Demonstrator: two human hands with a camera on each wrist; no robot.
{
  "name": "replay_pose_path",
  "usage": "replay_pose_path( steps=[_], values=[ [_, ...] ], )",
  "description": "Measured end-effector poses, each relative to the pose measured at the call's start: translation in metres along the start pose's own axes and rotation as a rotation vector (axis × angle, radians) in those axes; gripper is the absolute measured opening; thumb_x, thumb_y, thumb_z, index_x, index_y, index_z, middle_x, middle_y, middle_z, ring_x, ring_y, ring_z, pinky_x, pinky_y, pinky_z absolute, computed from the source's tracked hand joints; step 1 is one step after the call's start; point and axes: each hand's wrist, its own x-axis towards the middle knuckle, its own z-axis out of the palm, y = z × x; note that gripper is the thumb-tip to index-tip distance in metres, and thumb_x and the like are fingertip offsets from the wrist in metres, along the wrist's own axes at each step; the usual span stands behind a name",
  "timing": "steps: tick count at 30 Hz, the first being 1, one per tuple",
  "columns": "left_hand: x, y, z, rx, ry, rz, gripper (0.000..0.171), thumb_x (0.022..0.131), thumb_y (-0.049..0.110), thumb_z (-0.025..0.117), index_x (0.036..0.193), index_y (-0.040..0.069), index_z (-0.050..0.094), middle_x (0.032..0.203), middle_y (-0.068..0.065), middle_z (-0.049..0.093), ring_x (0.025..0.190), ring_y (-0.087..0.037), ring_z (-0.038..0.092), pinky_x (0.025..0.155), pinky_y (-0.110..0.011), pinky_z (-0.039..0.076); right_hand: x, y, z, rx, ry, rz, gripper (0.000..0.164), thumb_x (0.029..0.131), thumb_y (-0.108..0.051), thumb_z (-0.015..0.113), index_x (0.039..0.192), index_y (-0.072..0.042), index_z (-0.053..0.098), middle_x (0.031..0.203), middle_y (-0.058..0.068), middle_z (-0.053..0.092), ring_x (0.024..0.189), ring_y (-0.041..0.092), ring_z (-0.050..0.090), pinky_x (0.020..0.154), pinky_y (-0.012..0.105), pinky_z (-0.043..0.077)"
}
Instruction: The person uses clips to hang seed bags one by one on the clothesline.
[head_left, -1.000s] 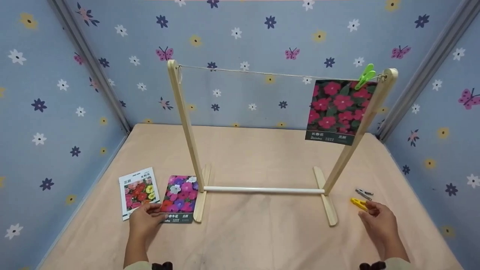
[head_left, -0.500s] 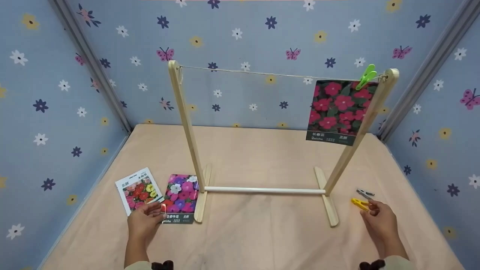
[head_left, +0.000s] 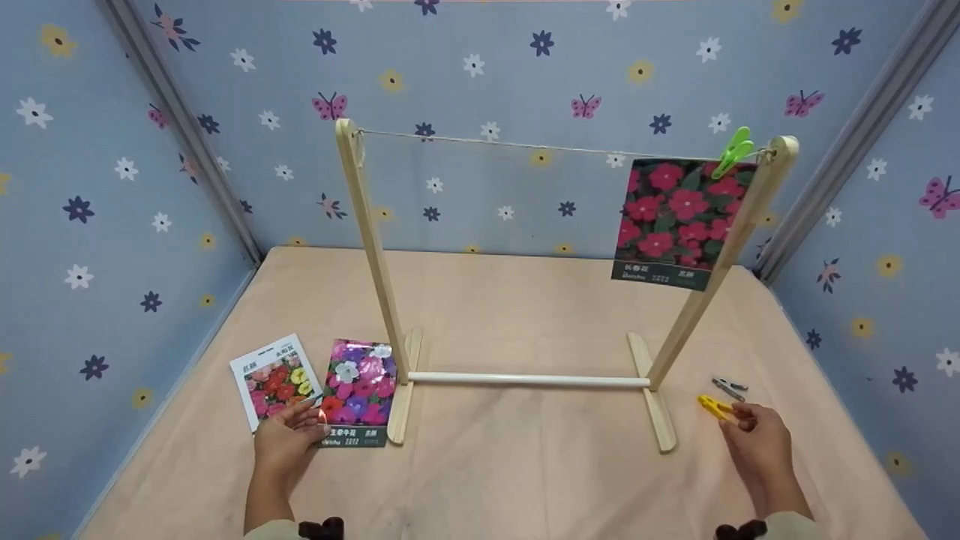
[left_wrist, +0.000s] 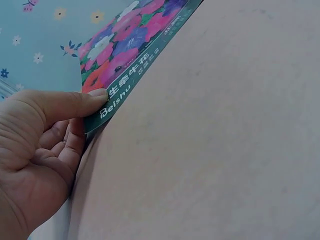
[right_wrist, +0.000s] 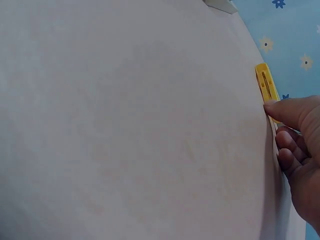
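Observation:
My left hand (head_left: pixel 283 444) pinches the lower left corner of a seed packet (head_left: pixel 362 382) printed with pink, purple and white flowers. In the left wrist view the thumb lies over the dark green lower band of that flower packet (left_wrist: pixel 125 50). Partly behind this hand, a white-bordered seed packet (head_left: pixel 270 371) with red and yellow flowers lies on the table. On the right side my right hand (head_left: pixel 761 442) pinches a yellow clothespin (head_left: pixel 715 407) between thumb and fingers. The yellow clothespin (right_wrist: pixel 266 82) points away from the hand in the right wrist view. A grey clothespin (head_left: pixel 729 388) lies just beyond it.
A wooden stand (head_left: pixel 525 380) occupies the middle of the table (head_left: pixel 517 480). A string (head_left: pixel 487 142) runs between its post tops. From the string's right end hangs a red-flowered packet (head_left: pixel 679 217), held by a green clothespin (head_left: pixel 733 154). Patterned walls enclose the table.
The far edge of the packet in my left hand has tipped upward. The white-bordered packet has turned slightly counterclockwise. My right hand has barely moved with the yellow clothespin.

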Motion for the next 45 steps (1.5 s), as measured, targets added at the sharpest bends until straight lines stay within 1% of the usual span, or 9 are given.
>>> replay_pose_path(
  steps=[4, 7, 14, 22, 29, 35, 37, 40, 45],
  values=[
    [-0.001, 0.001, -0.001, 0.026, -0.005, -0.003, 0.061, 0.077, -0.012, 0.072, 0.135, 0.001, 0.057, 0.121, -0.014, 0.054, 0.106, -0.026, 0.047, 0.076, -0.022, 0.054, -0.001, 0.000, 0.002, 0.012, 0.007, 0.026, 0.040, 0.091, -0.005, 0.064, 0.127, 0.008, 0.053, 0.114, 0.023, 0.049, 0.103, 0.035, 0.048, 0.087, 0.046, 0.046],
    [0.000, 0.000, 0.000, 0.008, -0.006, -0.003, 0.059, 0.076, -0.014, 0.072, 0.132, 0.000, 0.059, 0.115, -0.013, 0.054, 0.104, -0.025, 0.046, 0.075, -0.022, 0.053, -0.002, 0.000, 0.002, 0.033, 0.012, 0.050, 0.041, 0.091, -0.007, 0.065, 0.127, 0.008, 0.053, 0.114, 0.022, 0.049, 0.103, 0.034, 0.047, 0.086, 0.044, 0.046],
    [0.001, -0.001, 0.001, 0.099, 0.038, 0.087, 0.049, 0.076, -0.009, 0.076, 0.122, 0.000, 0.065, 0.105, -0.005, 0.064, 0.095, -0.020, 0.053, 0.072, -0.017, 0.051, -0.005, 0.001, 0.000, 0.047, 0.020, 0.057, 0.041, 0.089, -0.012, 0.068, 0.124, 0.006, 0.056, 0.111, 0.021, 0.056, 0.099, 0.031, 0.052, 0.079, 0.037, 0.049],
    [-0.001, 0.002, 0.001, 0.073, 0.046, 0.083, 0.047, 0.077, -0.008, 0.074, 0.123, 0.001, 0.065, 0.106, -0.006, 0.062, 0.094, -0.019, 0.053, 0.072, -0.017, 0.050, -0.008, 0.001, 0.002, 0.101, 0.053, 0.058, 0.036, 0.089, -0.008, 0.066, 0.122, 0.005, 0.057, 0.111, 0.021, 0.059, 0.101, 0.030, 0.055, 0.081, 0.035, 0.050],
    [0.000, 0.003, 0.000, 0.100, 0.040, 0.110, 0.045, 0.081, -0.004, 0.073, 0.125, 0.004, 0.065, 0.111, -0.007, 0.061, 0.099, -0.019, 0.051, 0.075, -0.016, 0.048, -0.010, 0.000, -0.002, 0.200, 0.043, 0.102, 0.040, 0.090, -0.008, 0.068, 0.127, 0.002, 0.055, 0.119, 0.019, 0.058, 0.106, 0.026, 0.054, 0.072, 0.016, 0.047],
    [-0.001, 0.002, -0.002, 0.130, 0.025, 0.137, 0.045, 0.083, 0.000, 0.074, 0.126, 0.005, 0.065, 0.120, -0.008, 0.061, 0.102, -0.017, 0.053, 0.076, -0.014, 0.048, -0.009, 0.001, -0.001, 0.235, 0.035, 0.141, 0.042, 0.090, -0.007, 0.068, 0.130, 0.000, 0.054, 0.123, 0.018, 0.057, 0.107, 0.025, 0.053, 0.081, 0.025, 0.049],
    [-0.001, 0.003, -0.004, 0.099, 0.004, 0.117, 0.045, 0.083, 0.001, 0.074, 0.127, 0.008, 0.066, 0.121, -0.006, 0.060, 0.105, -0.017, 0.051, 0.077, -0.014, 0.048, -0.009, 0.001, -0.001, 0.233, 0.034, 0.141, 0.042, 0.090, -0.006, 0.068, 0.130, 0.000, 0.054, 0.123, 0.017, 0.057, 0.107, 0.024, 0.053, 0.079, 0.022, 0.049],
    [-0.002, 0.004, -0.006, 0.028, -0.010, 0.103, 0.044, 0.082, 0.001, 0.076, 0.124, 0.013, 0.069, 0.114, 0.002, 0.063, 0.104, -0.016, 0.051, 0.079, -0.014, 0.049, -0.010, 0.004, -0.002, 0.254, 0.027, 0.112, 0.044, 0.089, -0.006, 0.069, 0.130, 0.001, 0.055, 0.123, 0.018, 0.058, 0.102, 0.021, 0.055, 0.074, 0.015, 0.049],
    [-0.003, 0.003, -0.007, -0.157, -0.011, 0.093, 0.040, 0.079, -0.002, 0.078, 0.109, 0.024, 0.077, 0.099, 0.012, 0.066, 0.097, -0.011, 0.055, 0.080, -0.018, 0.051, -0.013, 0.005, -0.004, 0.311, 0.015, 0.062, 0.044, 0.089, -0.010, 0.071, 0.130, 0.001, 0.058, 0.118, 0.015, 0.063, 0.090, 0.008, 0.057, 0.070, 0.010, 0.048]
  ],
)
